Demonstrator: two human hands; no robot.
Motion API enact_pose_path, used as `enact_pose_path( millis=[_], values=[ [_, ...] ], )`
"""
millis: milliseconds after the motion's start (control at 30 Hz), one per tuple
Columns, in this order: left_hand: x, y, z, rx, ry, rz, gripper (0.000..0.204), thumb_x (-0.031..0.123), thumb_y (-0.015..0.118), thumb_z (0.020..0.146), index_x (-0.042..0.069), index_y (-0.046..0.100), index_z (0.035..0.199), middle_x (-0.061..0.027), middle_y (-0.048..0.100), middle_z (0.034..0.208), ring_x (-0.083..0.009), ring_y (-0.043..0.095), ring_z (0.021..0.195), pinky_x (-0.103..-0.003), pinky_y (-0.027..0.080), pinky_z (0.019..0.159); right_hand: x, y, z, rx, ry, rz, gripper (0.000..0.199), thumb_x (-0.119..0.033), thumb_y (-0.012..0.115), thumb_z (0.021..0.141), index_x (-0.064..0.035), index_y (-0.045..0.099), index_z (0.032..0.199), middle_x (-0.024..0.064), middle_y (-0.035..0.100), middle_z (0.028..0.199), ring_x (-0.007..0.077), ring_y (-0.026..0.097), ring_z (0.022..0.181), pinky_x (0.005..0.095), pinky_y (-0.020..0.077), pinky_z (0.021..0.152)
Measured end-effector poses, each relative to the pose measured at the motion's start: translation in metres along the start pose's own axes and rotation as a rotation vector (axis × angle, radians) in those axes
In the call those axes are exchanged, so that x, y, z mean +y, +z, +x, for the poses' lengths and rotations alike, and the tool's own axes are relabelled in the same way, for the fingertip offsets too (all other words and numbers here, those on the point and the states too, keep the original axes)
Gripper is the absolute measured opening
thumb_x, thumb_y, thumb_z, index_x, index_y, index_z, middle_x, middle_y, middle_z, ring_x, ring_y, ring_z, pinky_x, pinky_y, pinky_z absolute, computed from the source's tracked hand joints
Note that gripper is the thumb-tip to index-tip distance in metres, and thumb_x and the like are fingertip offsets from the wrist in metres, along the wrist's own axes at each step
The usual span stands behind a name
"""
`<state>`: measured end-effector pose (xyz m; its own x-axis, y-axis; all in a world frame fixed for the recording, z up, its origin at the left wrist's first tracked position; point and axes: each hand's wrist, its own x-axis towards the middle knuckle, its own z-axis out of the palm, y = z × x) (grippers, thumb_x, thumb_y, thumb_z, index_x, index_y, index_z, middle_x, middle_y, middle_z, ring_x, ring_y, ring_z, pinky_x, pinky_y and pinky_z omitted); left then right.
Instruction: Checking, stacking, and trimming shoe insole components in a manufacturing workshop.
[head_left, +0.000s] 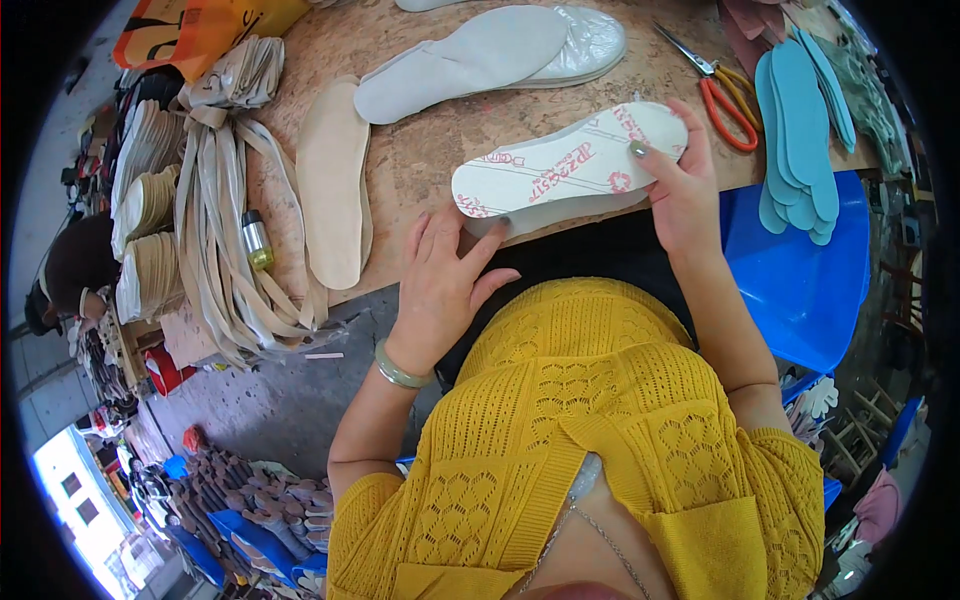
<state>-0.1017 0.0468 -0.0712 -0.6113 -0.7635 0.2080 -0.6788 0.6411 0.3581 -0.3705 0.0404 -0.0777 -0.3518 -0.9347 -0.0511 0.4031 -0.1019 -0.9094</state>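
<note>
Printed white insole [560,165]: at the near edge of the desk [410,170], over a plain pale layer [565,214].
Right hand [688,205]: holding the insole's right end, thumb on top.
Left hand [440,285]: fingers spread, tips at the insole's left end, thumb clear.
Beige insoles [335,190]: by the near edge, farther left.
Scissors [708,70]: beyond the right hand.
Teal insoles [800,140]: overhanging the near edge, right.

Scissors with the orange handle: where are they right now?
In the head view, the scissors lie at the upper right on the worktable, between the white insole in the right hand and the blue insoles.
</note>
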Motion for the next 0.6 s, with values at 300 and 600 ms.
enact_pose_path(
  millis=[300, 600],
  values=[
    [-0.0095, 0.0016, -0.0097, -0.002, 0.017, -0.003, 0.057, 0.032, 0.077, 0.069, 0.02, 0.06, 0.122, -0.0164, 0.042, 0.132, -0.0361, 0.043, 0.123, -0.046, 0.035, 0.103, 0.0109, -0.0036, -0.0007, 0.017, 0.051, -0.035, 0.06, 0.007, 0.059, 0.08, -0.0072, 0.034, 0.134, 0.01, 0.054, 0.112, 0.0154, 0.06, 0.095, 0.0251, 0.0526, 0.078],
    [-0.0103, -0.0033, -0.0077, -0.039, 0.039, -0.035, 0.06, 0.03, 0.078, 0.068, 0.02, 0.058, 0.123, -0.0164, 0.039, 0.134, -0.0381, 0.041, 0.125, -0.047, 0.035, 0.103, 0.0095, -0.0076, 0.0023, -0.004, 0.042, -0.173, 0.062, 0.005, 0.059, 0.081, -0.0079, 0.033, 0.135, 0.0083, 0.053, 0.109, 0.0128, 0.06, 0.091, 0.0217, 0.0527, 0.068]
  ],
)
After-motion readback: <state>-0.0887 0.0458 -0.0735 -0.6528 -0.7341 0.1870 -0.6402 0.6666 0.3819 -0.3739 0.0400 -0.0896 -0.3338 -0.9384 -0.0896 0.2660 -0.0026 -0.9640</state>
